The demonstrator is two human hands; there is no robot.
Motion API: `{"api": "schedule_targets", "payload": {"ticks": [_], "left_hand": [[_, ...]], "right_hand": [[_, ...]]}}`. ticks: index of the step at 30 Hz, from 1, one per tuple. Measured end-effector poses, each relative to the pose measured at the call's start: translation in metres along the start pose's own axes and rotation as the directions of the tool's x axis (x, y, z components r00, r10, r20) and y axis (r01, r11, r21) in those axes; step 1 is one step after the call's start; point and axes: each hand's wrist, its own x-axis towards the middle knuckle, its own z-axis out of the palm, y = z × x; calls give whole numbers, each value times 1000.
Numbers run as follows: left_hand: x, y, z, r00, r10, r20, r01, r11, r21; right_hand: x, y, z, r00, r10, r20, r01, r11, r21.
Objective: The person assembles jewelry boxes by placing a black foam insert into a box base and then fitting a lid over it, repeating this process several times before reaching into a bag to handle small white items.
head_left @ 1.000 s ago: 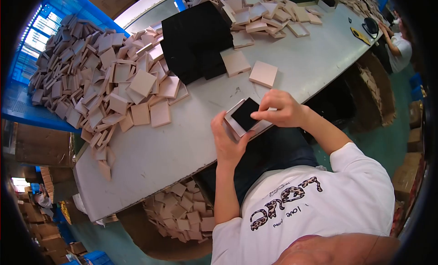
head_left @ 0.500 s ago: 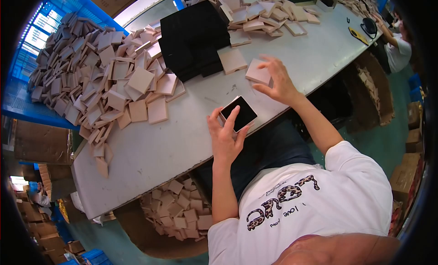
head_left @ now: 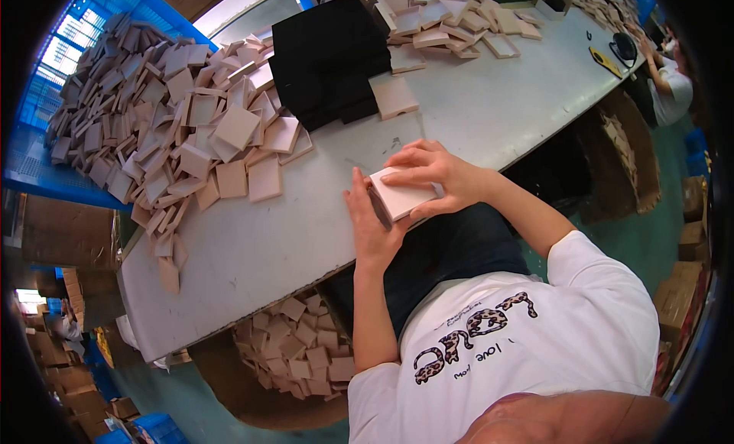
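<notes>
A pale box [head_left: 404, 199] is gripped by both hands above the tabletop [head_left: 252, 253]: the left side by the left hand [head_left: 373, 224], the top and right side by the right hand [head_left: 443, 178]. At 12 o'clock from it, 1 pale lid [head_left: 396, 97] is seen; at 11, a black stack [head_left: 329, 58].

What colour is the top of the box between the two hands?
The box is pale pink on top, clearest in the head view.

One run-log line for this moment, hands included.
right hand: gripping pink box from above | left hand: holding its side | black stack: on table beyond hands | loose box parts: heaped left
</notes>
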Motion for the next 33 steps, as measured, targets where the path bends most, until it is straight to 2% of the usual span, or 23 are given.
{"api": "schedule_targets", "payload": {"ticks": [1, 3, 6, 7, 9, 11, 12, 13, 14, 16, 17, 19, 22, 25, 28, 30, 31, 33], "left_hand": [[-1, -2, 1, 1000, -23, -1, 23, 1000, -6], [-1, -6, 1, 999, 30, 11, -31, 997, 74], [1, 6, -2, 994, 94, 54, -101, 986, 132], [5, 16, -4, 991, 116, 69, -124, 982, 142], [9, 29, -13, 986, 161, 49, -163, 986, 40], [11, 22, -29, 989, 148, 5, -148, 988, 48], [14, 8, -46, 992, 120, -29, -117, 988, 105], [18, -9, -63, 989, 20, -144, 4, 986, 164], [24, -25, -81, 962, -71, -263, 129, 969, 209], [51, -51, -118, 902, 38, -430, 206, 838, 505], [64, -63, -130, 901, 63, -429, 225, 778, 587], [89, -77, -143, 900, 122, -418, 253, 636, 729], [110, -76, -148, 917, -203, -344, 399, 396, 827], [111, -68, -151, 911, -298, -286, 386, 368, 846], [98, -30, -148, 903, -384, -191, 360, 436, 825], [87, 3, -144, 939, -333, -83, 327, 796, 509], [80, 19, -139, 956, -290, -40, 288, 909, 301], [64, 47, -113, 998, 3, -57, -3, 1000, 2]], "right_hand": [[-1, -2, 3, 1000, 2, 6, -1, 997, -81], [-4, -8, 9, 1000, 8, 14, -5, 970, -242], [-10, -12, 16, 1000, -21, -4, 18, 934, -357], [-12, -14, 18, 1000, -16, 1, 15, 919, -393], [-12, -17, 18, 1000, 11, 19, -2, 915, -403], [-13, -17, 17, 999, 18, 31, -4, 918, -397], [-10, -16, 11, 999, 10, 30, 3, 921, -390], [-7, -15, 7, 1000, 2, 28, 9, 924, -382], [-1, -9, 5, 998, -17, -54, 0, 953, -303], [20, 10, -6, 976, -31, -214, 2, 990, -138], [32, 23, -13, 958, -3, -287, -15, 998, -61], [61, 54, -19, 913, 14, -407, -96, 978, -183], [104, 86, -28, 891, 12, -455, -151, 951, -270], [125, 105, -31, 953, 89, -291, -199, 905, -376], [131, 121, -30, 971, 133, -200, -191, 934, -303], [135, 124, -38, 964, 221, -147, -242, 959, -150], [135, 123, -39, 958, 262, -114, -271, 960, -71], [136, 121, -38, 958, 245, -149, -258, 964, -73]]}}
